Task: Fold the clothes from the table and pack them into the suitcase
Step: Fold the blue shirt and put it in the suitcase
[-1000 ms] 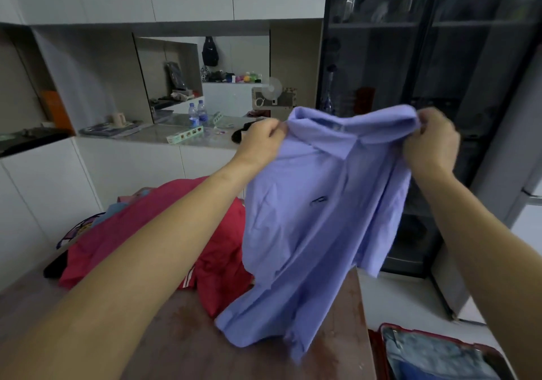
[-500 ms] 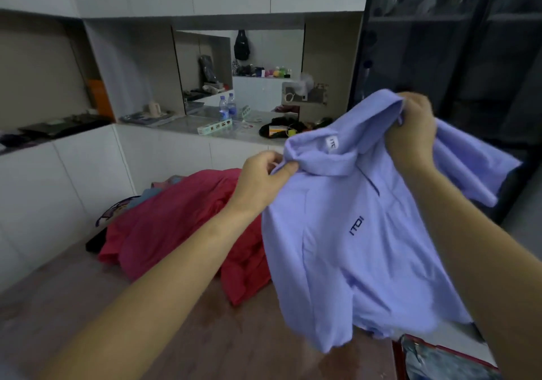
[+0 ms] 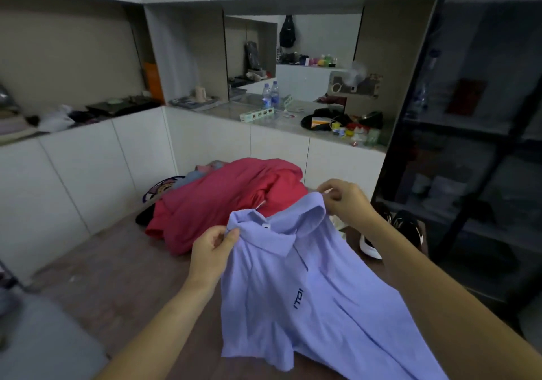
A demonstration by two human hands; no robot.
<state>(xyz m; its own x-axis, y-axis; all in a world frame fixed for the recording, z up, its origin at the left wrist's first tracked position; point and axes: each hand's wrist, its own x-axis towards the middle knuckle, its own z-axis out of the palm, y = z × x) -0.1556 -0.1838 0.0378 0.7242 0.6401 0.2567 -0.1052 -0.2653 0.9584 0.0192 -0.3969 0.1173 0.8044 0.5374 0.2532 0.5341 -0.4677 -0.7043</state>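
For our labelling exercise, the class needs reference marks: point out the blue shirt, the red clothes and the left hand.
blue shirt (image 3: 264, 297): head view, on the chest below the collar.
red clothes (image 3: 211, 203): head view, on the middle of the heap.
left hand (image 3: 212, 250): head view, on the back of the hand.

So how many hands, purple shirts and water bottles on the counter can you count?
hands: 2, the left hand and the right hand, both pinching the shirt's collar
purple shirt: 1
water bottles: 2, standing side by side
Total: 5
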